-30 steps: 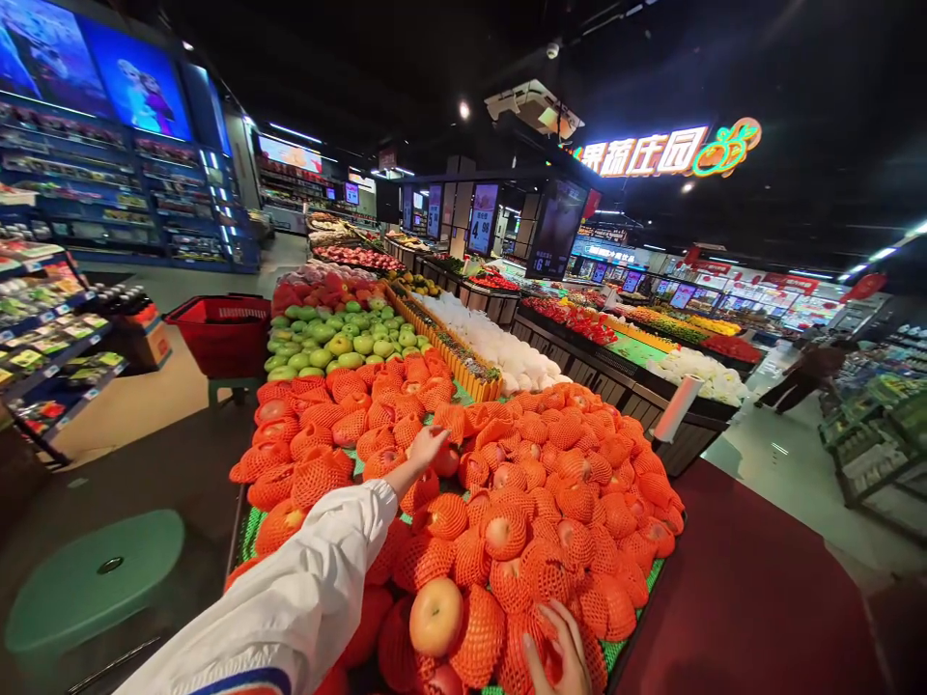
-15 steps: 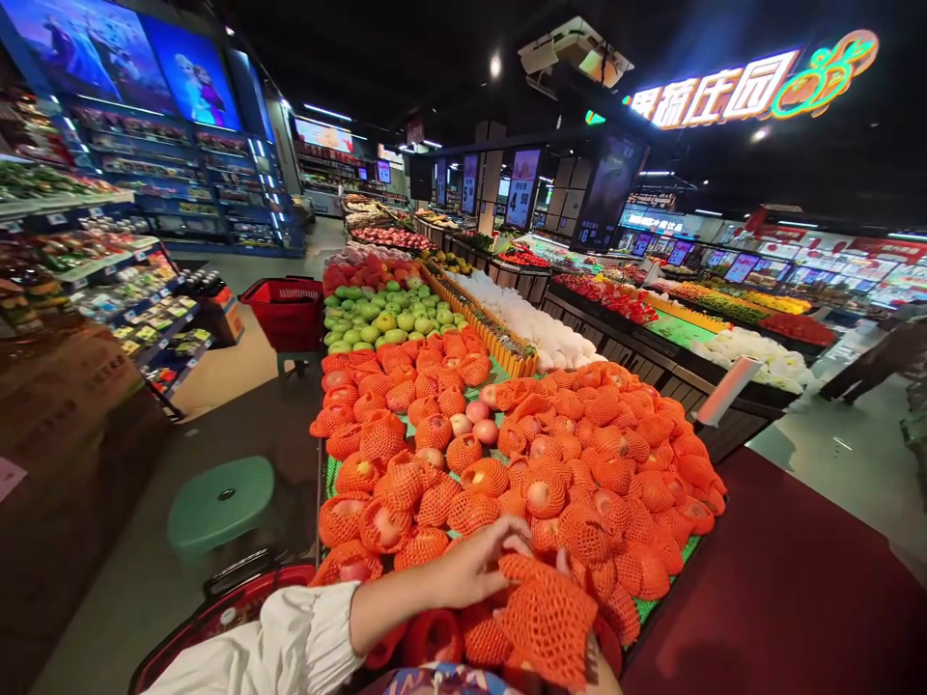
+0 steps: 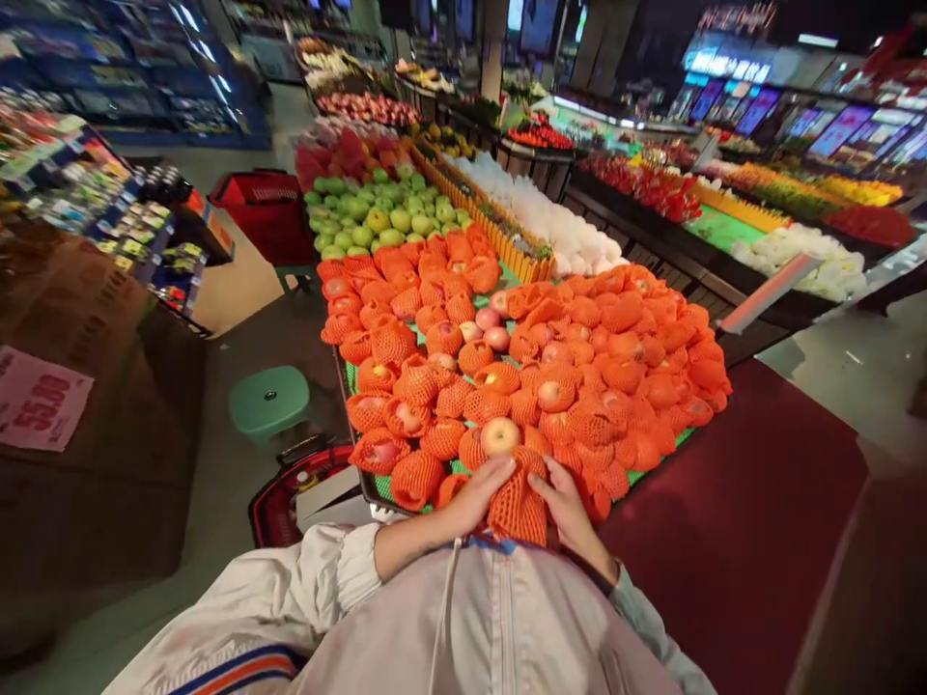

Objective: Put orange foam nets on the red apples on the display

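An orange foam net sleeve (image 3: pixel 517 507) is stretched out between my two hands, close to my jacket. My left hand (image 3: pixel 479 490) grips its left side with bent fingers. On the other side, my right hand (image 3: pixel 571 504) pinches the net between thumb and fingers. Whether fruit is inside the sleeve cannot be seen. Just beyond my fingertips rests a pale, bare-topped apple (image 3: pixel 499 437). All around it lie apples in orange foam nets (image 3: pixel 554 394), heaped on the display stand. A few bare pink apples (image 3: pixel 496 338) sit in the middle of the heap.
Green fruit (image 3: pixel 383 217) lies behind the netted apples, beside a small yellow fence (image 3: pixel 492 212). To my left are a green stool (image 3: pixel 269 398), a red shopping basket (image 3: pixel 271 502) and another red basket (image 3: pixel 265 217). A dark red surface (image 3: pixel 753 483) borders the stand at right.
The view has tilted down, showing my jacket. My right hand, mostly hidden behind the net earlier, now shows beside it. A pale apple now appears beyond my fingertips.
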`<control>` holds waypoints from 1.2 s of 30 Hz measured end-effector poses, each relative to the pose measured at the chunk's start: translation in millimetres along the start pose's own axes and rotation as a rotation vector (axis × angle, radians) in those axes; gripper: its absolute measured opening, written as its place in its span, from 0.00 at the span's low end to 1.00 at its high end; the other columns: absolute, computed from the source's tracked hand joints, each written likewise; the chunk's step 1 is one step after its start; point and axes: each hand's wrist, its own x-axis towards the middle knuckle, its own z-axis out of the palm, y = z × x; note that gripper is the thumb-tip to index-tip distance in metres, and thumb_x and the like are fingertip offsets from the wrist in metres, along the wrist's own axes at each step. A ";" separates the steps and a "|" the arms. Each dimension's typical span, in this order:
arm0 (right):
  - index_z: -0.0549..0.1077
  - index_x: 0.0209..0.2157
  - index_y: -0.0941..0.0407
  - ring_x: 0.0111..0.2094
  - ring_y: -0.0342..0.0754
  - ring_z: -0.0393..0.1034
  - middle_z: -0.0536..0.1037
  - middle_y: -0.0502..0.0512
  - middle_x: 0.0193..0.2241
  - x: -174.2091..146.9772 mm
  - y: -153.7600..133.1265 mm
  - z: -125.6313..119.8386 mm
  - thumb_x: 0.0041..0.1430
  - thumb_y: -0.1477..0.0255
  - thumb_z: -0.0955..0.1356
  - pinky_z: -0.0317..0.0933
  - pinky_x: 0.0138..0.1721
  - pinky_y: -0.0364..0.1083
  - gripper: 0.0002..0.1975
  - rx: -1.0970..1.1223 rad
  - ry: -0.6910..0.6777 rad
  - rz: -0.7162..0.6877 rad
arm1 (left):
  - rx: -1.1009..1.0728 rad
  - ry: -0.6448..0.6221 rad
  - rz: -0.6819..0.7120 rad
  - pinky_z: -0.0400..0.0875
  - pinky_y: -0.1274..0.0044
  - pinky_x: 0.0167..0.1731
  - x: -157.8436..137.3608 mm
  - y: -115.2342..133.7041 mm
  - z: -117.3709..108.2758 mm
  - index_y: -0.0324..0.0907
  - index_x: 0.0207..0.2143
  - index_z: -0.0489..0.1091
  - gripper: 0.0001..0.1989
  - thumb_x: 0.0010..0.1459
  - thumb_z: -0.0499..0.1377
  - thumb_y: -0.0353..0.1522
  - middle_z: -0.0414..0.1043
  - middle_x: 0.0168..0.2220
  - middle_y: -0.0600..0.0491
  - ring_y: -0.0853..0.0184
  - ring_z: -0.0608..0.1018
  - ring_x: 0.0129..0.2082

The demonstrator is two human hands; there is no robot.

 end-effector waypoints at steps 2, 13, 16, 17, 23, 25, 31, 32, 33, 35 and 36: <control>0.78 0.38 0.54 0.38 0.55 0.78 0.82 0.56 0.35 -0.3 -4.1 -6.4 0.48 0.52 0.77 0.73 0.43 0.53 0.23 -0.045 0.071 -0.037 | -0.056 -0.017 -0.040 0.74 0.66 0.51 -1.6 6.3 1.2 0.40 0.42 0.78 0.29 0.51 0.68 0.55 0.81 0.42 0.48 0.57 0.80 0.44; 0.78 0.31 0.55 0.34 0.51 0.73 0.79 0.55 0.31 -14.2 -37.3 -118.2 0.47 0.50 0.76 0.66 0.38 0.50 0.22 -0.399 0.467 -0.089 | -0.143 0.505 0.074 0.76 0.76 0.32 -0.1 59.1 -59.0 0.42 0.35 0.75 0.25 0.42 0.74 0.49 0.79 0.33 0.54 0.63 0.81 0.33; 0.80 0.35 0.56 0.38 0.54 0.77 0.82 0.60 0.36 -23.3 -27.2 -95.0 0.53 0.48 0.74 0.69 0.43 0.54 0.24 -0.265 0.232 0.063 | -0.140 0.424 -0.032 0.75 0.76 0.29 -2.6 51.0 -53.5 0.41 0.33 0.75 0.23 0.43 0.72 0.49 0.79 0.30 0.54 0.63 0.80 0.30; 0.81 0.39 0.56 0.42 0.55 0.78 0.83 0.62 0.41 -24.2 -23.1 -80.6 0.56 0.47 0.72 0.69 0.47 0.55 0.25 -0.194 0.134 0.097 | -0.153 0.345 -0.095 0.74 0.76 0.28 -3.5 47.2 -47.2 0.41 0.33 0.75 0.23 0.43 0.72 0.49 0.78 0.29 0.54 0.64 0.80 0.29; 0.79 0.47 0.50 0.56 0.57 0.73 0.81 0.56 0.51 -8.3 -13.8 -0.1 0.48 0.48 0.77 0.68 0.57 0.56 0.29 0.072 -0.157 0.133 | -0.263 -0.071 -0.273 0.72 0.77 0.31 1.7 36.7 -13.3 0.39 0.36 0.77 0.23 0.45 0.74 0.45 0.79 0.31 0.53 0.67 0.78 0.28; 0.78 0.47 0.51 0.54 0.58 0.74 0.82 0.56 0.49 0.0 -17.8 6.8 0.47 0.51 0.78 0.69 0.56 0.56 0.28 0.090 -0.177 0.128 | -0.275 -0.049 -0.199 0.72 0.77 0.33 6.4 36.0 -19.0 0.39 0.35 0.76 0.22 0.46 0.74 0.45 0.77 0.29 0.54 0.68 0.78 0.29; 0.73 0.46 0.50 0.48 0.54 0.75 0.81 0.53 0.45 31.6 -11.0 0.8 0.54 0.54 0.74 0.71 0.48 0.52 0.22 0.031 0.014 0.099 | -0.130 0.099 -0.044 0.62 0.81 0.27 16.6 7.5 -65.4 0.42 0.27 0.66 0.21 0.47 0.74 0.43 0.63 0.23 0.61 0.74 0.66 0.23; 0.72 0.43 0.51 0.45 0.53 0.75 0.80 0.52 0.42 39.4 -5.9 1.8 0.52 0.54 0.74 0.70 0.48 0.51 0.21 -0.032 0.007 0.045 | -0.081 0.149 -0.020 0.62 0.81 0.27 19.4 -1.1 -71.2 0.42 0.28 0.65 0.21 0.49 0.72 0.44 0.62 0.24 0.61 0.74 0.65 0.24; 0.71 0.39 0.51 0.43 0.52 0.73 0.79 0.51 0.38 47.7 -0.6 3.6 0.51 0.54 0.74 0.68 0.48 0.50 0.20 -0.110 0.011 -0.022 | -0.034 0.210 0.008 0.62 0.81 0.27 23.1 -10.2 -75.8 0.43 0.29 0.64 0.20 0.51 0.71 0.44 0.61 0.24 0.61 0.73 0.64 0.24; 0.68 0.35 0.52 0.40 0.51 0.71 0.76 0.51 0.35 64.7 8.5 8.0 0.52 0.54 0.73 0.66 0.47 0.48 0.19 -0.290 0.068 -0.148 | 0.071 0.338 0.049 0.65 0.79 0.30 33.3 -28.2 -81.5 0.44 0.31 0.62 0.19 0.55 0.66 0.46 0.63 0.27 0.60 0.71 0.66 0.27; 0.68 0.35 0.52 0.40 0.51 0.70 0.75 0.51 0.35 72.7 11.8 10.2 0.54 0.53 0.71 0.64 0.47 0.48 0.18 -0.376 0.104 -0.187 | 0.121 0.386 0.055 0.66 0.78 0.32 39.5 -36.6 -82.9 0.45 0.31 0.61 0.18 0.57 0.64 0.46 0.63 0.28 0.59 0.70 0.67 0.29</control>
